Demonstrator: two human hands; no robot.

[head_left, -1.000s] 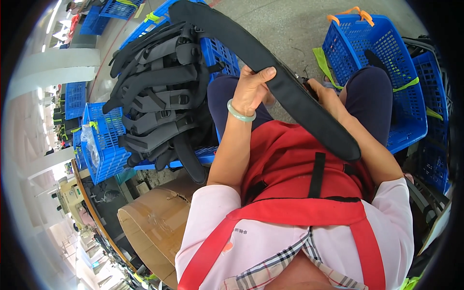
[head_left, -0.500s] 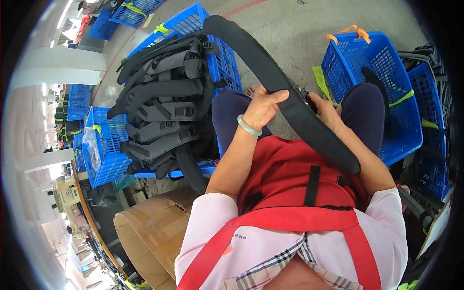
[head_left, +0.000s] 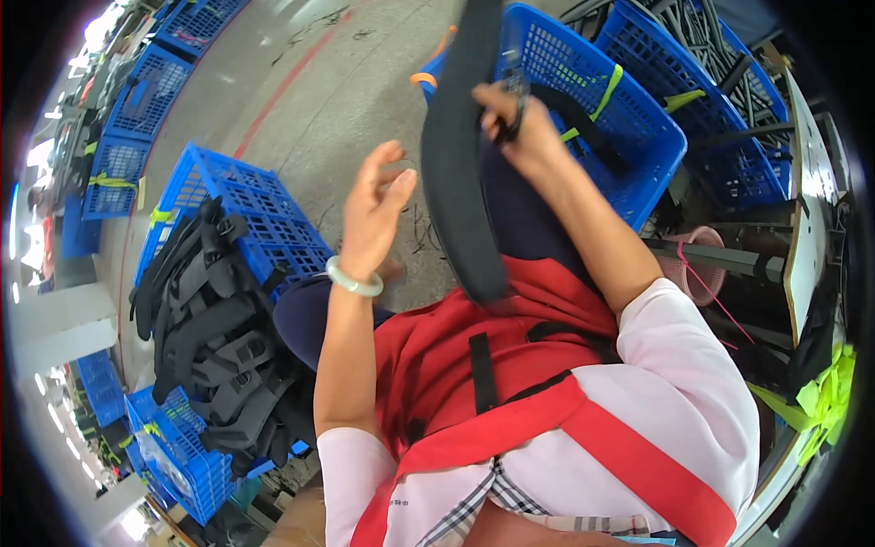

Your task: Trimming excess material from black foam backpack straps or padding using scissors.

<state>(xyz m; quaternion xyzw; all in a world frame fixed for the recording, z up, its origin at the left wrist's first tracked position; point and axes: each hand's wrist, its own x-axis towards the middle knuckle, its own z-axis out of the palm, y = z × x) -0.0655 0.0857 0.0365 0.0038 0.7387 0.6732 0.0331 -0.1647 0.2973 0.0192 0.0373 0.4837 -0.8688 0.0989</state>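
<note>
One padded black strap [head_left: 460, 164] hangs gripped by right hand [head_left: 515, 128] fingers; left hand [head_left: 374, 214] open.

Layout relative to the padded strap [head_left: 465, 173], which hung upright at centre. The right hand [head_left: 519, 128] held its right edge near the top; the left hand [head_left: 374, 214] stood just left of it, apart. A crate [head_left: 629, 137] lay behind and right; a crate [head_left: 246, 210] heaped with straps [head_left: 214, 346] lay well left.
</note>
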